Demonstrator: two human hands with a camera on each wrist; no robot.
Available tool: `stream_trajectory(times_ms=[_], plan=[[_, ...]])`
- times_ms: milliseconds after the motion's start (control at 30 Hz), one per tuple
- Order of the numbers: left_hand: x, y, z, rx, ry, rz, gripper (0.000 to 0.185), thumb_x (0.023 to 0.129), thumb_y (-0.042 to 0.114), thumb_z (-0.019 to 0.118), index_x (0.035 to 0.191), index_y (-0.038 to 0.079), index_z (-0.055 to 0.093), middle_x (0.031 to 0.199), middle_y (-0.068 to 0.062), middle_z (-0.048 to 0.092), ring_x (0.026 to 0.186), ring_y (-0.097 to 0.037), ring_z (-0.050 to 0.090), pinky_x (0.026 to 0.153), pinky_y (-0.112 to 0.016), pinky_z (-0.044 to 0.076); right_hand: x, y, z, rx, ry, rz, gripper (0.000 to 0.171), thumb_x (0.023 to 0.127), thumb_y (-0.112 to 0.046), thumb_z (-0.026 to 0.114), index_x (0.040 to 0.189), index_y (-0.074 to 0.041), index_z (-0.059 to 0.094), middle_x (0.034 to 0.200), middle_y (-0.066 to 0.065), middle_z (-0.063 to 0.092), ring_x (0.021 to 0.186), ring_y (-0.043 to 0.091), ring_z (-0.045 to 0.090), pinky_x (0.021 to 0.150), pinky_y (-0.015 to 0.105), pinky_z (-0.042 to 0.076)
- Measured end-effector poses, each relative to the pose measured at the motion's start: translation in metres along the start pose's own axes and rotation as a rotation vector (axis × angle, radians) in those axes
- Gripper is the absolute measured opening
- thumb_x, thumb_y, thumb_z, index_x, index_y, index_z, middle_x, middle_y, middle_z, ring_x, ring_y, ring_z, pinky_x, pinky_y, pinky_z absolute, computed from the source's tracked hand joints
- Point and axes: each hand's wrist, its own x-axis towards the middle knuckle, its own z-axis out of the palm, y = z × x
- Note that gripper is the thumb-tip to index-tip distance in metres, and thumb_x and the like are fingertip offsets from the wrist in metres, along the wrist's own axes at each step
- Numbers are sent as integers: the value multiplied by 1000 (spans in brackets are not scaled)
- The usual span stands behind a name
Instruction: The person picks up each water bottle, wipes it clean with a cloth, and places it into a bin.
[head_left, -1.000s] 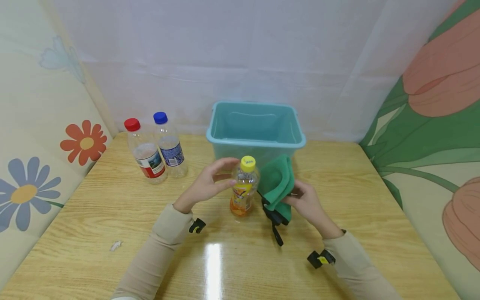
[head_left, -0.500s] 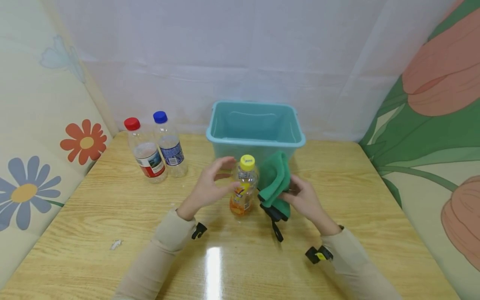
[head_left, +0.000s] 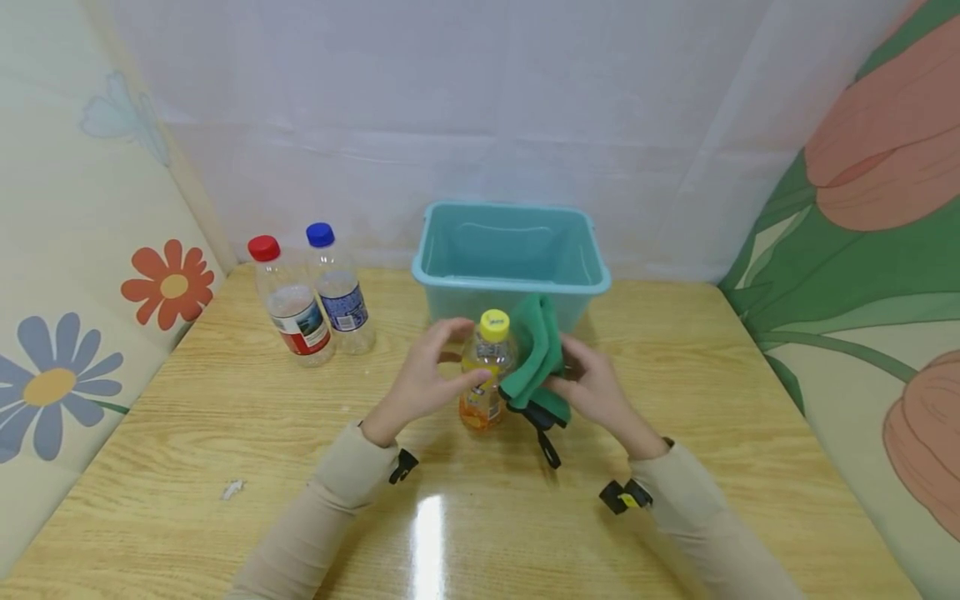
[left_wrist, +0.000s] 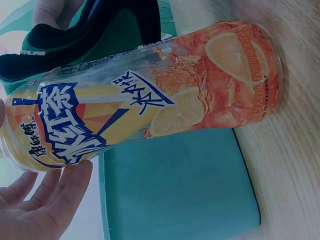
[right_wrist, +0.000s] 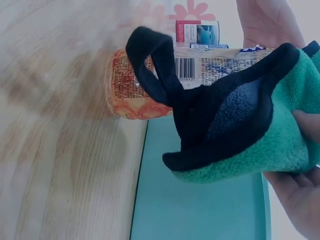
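Orange drink bottle (head_left: pixel 486 375), one, yellow cap, orange-slice label, standing upright on the wooden table (head_left: pixel 187 467) near its middle, just in front of the teal bin. Left hand (head_left: pixel 427 379), one, cupped around the bottle's left side with fingers spread and relaxed; the thumb tip appears to reach the label, though the wrist view shows the fingertips just short of the plastic, so firm contact cannot be told. Green cloth (head_left: pixel 536 358), one, fleece with a black underside and a black loop hanging below, gripped in the right hand (head_left: pixel 592 387), fingers curled round the fabric, and held against the bottle's right side. Teal bin (head_left: pixel 592 279), one, rectangular plastic, open-topped, at the far middle of the table, directly behind bottle and cloth. Water bottles, two, clear, standing side by side at the far left: red-capped bottle (head_left: pixel 291 304) nearer the left edge, blue-capped bottle (head_left: pixel 337 292) just to its right. Small white scrap (head_left: pixel 231 490), one, lying on the near left of the table. Beige sleeves, two, each with a black wrist-worn device.
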Motion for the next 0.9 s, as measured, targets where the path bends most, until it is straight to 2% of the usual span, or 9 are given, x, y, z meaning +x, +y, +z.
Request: stream_trajectory(times_ms=[300,467,900], plan=[[0,-1,0,-8,0,10,58,73,10,75,123,-2,47,113,-14,54,101,-24,55,78,-31,54,4,1,2,-27,-17,-41,51,72,14,64,121,3,54,109,20,60,92,32,61,72,31,56],[0,-1,-1,-5,-5,6,58,75,9,74,124,-3,47,115,-15,54,103,-24,54,79,-27,53,7,3,4,-10,-59,-41,45,72,15,64,115,3,57,107,20,61,91,33,62,72,30,56],[0,-1,-2,-28,-10,18,58,75,7,74,124,-4,47,117,-18,53,106,-29,53,81,-31,53,12,9,8,-42,-149,-17,40,72,13,65,111,6,58,102,22,62,90,34,62,73,30,56]])
